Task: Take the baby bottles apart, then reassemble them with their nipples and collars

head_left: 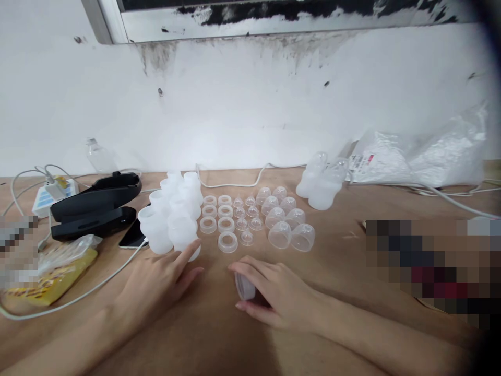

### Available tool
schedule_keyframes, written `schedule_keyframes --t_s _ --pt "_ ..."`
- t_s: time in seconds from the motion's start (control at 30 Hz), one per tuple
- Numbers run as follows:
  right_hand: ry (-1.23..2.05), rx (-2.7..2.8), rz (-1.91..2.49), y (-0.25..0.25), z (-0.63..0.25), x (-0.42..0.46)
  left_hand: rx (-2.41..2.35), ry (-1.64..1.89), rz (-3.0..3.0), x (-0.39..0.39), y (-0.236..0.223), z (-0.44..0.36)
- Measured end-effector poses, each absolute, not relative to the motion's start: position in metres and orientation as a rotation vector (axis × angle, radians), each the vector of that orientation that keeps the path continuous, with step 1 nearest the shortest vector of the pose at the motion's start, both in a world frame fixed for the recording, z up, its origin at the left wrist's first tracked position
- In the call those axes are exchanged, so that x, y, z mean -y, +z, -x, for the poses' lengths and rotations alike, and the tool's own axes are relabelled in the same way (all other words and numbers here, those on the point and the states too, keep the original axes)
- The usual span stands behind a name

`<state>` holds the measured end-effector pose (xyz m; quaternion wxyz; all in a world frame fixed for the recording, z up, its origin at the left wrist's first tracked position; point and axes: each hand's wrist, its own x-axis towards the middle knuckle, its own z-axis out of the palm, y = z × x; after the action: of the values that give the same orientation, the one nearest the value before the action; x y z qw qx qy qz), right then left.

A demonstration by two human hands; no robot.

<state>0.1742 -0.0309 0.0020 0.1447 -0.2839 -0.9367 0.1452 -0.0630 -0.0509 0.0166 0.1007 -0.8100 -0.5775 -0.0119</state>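
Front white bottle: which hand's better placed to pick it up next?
Left, probably. The left hand is at the front white bottle, fingers loose; the right hand holds a translucent ring.

Head cam looks fwd & down from above tbl (336, 250), w/ L hand (166, 274) & R hand (279, 292) pretty close, & the wall (235, 104) farther back.

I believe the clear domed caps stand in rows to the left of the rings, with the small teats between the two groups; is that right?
Not quite: the head view shows the clear domed caps to the right of the rings, not the left. They do stand in rows, with the small teats between the two groups.
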Motion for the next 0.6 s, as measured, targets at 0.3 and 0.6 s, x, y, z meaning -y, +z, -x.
schedule_keyframes --t_s 0.3,0.6 --pt "0.44 2.697 0.822 0.004 -0.174 0.032 1.718 -0.04 2.37 0.045 0.019 0.063" --pt "0.51 2.728 0.84 0.009 -0.175 0.033 1.728 -0.05 2.332 0.037 0.017 0.067"
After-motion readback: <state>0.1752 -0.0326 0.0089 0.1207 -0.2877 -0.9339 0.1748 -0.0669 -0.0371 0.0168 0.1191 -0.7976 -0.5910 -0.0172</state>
